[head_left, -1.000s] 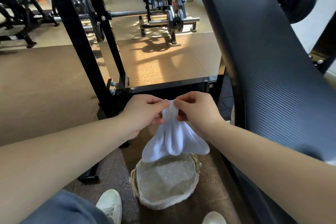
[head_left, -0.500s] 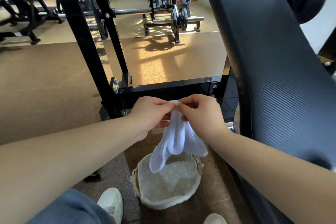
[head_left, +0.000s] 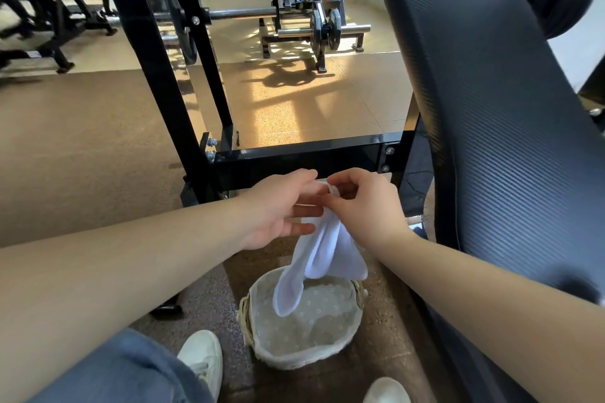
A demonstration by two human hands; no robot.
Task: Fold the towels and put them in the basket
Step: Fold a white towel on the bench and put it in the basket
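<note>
Holding up one towel above the basket is as far as the task has got; the fold itself looks not yet made.

The left hand (head_left: 281, 209) lies at 9 o'clock of the cloth. Its fingers (head_left: 306, 210) are straight and laid flat against the bunched upper edge, not curled round it, and the thumb is hidden.

The soft white cloth towel (head_left: 324, 258) hangs crumpled from between the two hands. Its lower tip dangles over the 12 o'clock part of the round woven basket with a pale dotted fabric liner (head_left: 304, 361). The basket stands on the floor between the person's two white shoes and looks to hold nothing so far. I cannot tell whether the tip touches the liner.

The right hand (head_left: 363, 206), at 3 o'clock of the cloth, pinches the top hem between thumb and fingertips, so it carries the weight.

My reading is that the next move calls for the left hand to find a corner. Both hands would then draw the hem apart until the towel hangs flat, and only after that bring edge to edge. Dropped now, it would land as a heap.
</note>
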